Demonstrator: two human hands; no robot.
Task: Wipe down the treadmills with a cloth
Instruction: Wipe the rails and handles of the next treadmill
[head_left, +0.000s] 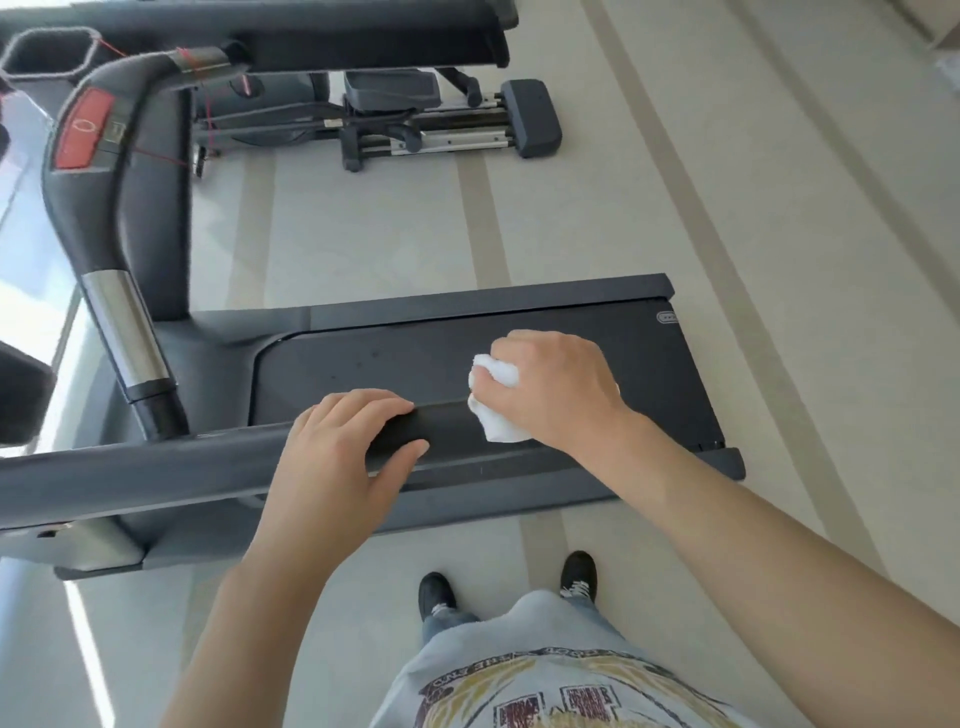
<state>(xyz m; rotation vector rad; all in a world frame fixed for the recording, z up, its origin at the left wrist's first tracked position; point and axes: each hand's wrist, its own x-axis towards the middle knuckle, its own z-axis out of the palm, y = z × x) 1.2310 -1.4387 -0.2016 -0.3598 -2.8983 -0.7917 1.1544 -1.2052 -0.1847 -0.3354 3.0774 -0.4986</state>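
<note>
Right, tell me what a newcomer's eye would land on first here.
The white cloth, bunched in the right hand against the treadmill's dark near handrail, mid-frame. Beside it the left hand grips the same rail. At upper left, the red stop button stands out.

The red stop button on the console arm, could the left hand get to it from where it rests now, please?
Probably yes. The left hand grips the near handrail, holding nothing else, and nothing stands between it and the red stop button; it would have to let go and stretch well forward.
</note>
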